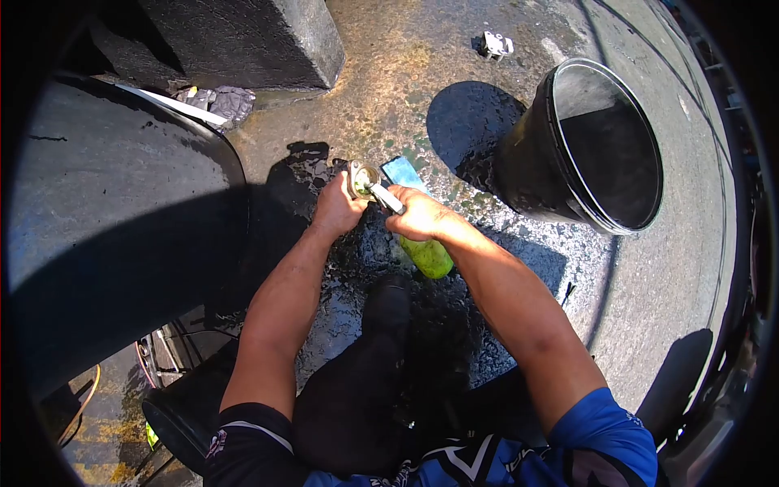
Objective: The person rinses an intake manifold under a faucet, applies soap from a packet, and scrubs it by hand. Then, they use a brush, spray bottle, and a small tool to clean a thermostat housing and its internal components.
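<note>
My left hand [337,207] is wrapped round a small metal housing [355,172] with a round opening and flanged ears, tilted up towards me. Some pale green shows inside the opening. In my right hand [420,214] is a slim tool with a pale grey handle [388,197]; its tip reaches into the housing's opening, and I cannot tell what kind of tip it has. Just beyond the right fingers lies a flat blue object [403,173]. Under the right wrist rests a yellow-green bottle-shaped object [430,257], partly covered by the hand.
A large black bucket [527,166] stands on the wet ground at the right. Beyond it sits another small metal part [496,45]. A big dark curved panel [130,211] fills the left side, with a concrete block [312,36] behind. Cables and a frame [166,349] lie lower left.
</note>
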Tool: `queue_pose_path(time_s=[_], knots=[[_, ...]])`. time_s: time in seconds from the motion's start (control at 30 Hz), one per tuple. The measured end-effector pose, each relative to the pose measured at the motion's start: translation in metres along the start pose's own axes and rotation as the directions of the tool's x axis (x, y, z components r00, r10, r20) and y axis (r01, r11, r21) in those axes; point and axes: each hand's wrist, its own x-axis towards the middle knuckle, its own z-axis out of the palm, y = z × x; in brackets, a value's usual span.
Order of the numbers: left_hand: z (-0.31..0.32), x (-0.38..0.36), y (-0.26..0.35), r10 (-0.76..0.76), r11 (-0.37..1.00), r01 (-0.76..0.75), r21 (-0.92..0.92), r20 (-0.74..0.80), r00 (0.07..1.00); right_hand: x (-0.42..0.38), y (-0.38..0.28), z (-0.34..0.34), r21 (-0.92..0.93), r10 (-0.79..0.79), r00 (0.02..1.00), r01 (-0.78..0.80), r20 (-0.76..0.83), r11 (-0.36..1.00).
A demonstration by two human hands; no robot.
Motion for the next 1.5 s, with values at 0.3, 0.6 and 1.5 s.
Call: queue_pose_path(time_s=[0.3,0.6,1.5], knots=[[0.002,0.001,0.000,0.028,1.000,-0.026,-0.017,0.074,0.997,0.003,0.009,0.004,-0.041,-0.002,0.999,0.000,-0.046,0.999],[0.007,0.007,-0.010,0.029,0.985,0.007,-0.175,0.203,0.979,0.002,0.007,-0.004,-0.075,0.064,0.998,-0.064,-0.001,0.995],[0.005,-0.027,-0.026,-0.194,0.876,0.345,-0.338,0.408,0.892,-0.052,0.121,-0.025,-0.201,-0.033,0.680,-0.170,-0.733,0.965]])
